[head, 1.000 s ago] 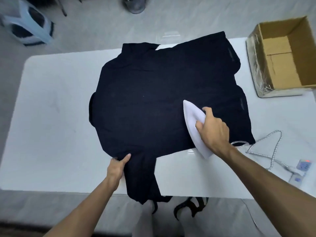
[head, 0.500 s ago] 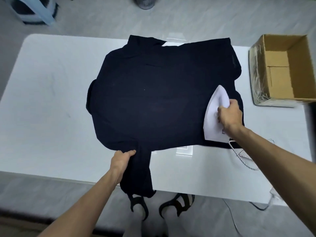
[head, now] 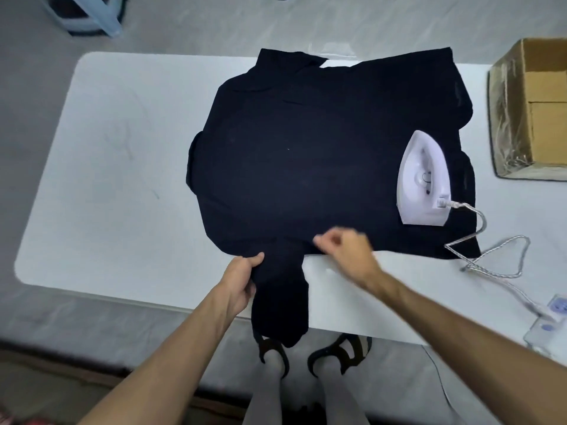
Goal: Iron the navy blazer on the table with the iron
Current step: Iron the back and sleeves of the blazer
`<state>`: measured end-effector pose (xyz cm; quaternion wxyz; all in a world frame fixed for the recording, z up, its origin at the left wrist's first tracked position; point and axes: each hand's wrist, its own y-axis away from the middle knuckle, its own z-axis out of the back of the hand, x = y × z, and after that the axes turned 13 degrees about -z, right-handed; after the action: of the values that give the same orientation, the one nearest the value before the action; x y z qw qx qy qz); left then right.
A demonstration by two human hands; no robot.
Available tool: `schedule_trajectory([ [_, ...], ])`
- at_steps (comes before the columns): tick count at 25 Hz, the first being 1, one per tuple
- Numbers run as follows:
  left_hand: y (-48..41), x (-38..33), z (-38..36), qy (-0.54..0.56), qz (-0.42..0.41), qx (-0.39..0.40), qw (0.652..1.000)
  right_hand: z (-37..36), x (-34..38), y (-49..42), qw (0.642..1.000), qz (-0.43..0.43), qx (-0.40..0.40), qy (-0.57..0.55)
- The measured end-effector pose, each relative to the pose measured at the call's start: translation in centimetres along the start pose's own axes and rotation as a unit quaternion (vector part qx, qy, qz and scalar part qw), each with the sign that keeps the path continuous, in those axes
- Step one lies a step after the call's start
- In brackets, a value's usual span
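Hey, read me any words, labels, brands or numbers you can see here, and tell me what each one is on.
No text can be read.
Iron: dark marks by its dial, too blurred to read.
Power strip: blue patches, no legible writing.
Box: no print shows.
Blazer: no label shows.

Plain indoor workrm, white table (head: 101, 185) w/ cardboard box (head: 509, 118), power strip (head: 557, 305), grey floor (head: 190, 26), plastic stool (head: 95, 16)

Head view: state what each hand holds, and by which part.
The left hand grips the navy blazer at its near edge, beside the hanging sleeve. The right hand, blurred, seems empty; the iron sits unheld on the blazer.
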<state>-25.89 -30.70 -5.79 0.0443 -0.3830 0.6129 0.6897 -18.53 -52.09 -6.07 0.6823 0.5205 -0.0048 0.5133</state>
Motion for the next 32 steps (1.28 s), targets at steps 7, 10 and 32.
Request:
schedule_trajectory([
  [7, -0.1, -1.4, -0.3, 0.164, 0.028, -0.045, 0.985, -3.8, -4.1, 3.2, 0.91, -0.116, 0.362, -0.164],
  [10, 0.2, -0.9, -1.7, 0.176, 0.016, -0.077, 0.981, 1.8, -4.4, 2.2, 0.941, -0.089, 0.242, -0.219],
  [32, -9.3, -2.8, -9.3, -0.76, -0.508, 0.362, 0.181, 3.2, -15.1, 1.2, 0.912, 0.115, -0.254, 0.301],
])
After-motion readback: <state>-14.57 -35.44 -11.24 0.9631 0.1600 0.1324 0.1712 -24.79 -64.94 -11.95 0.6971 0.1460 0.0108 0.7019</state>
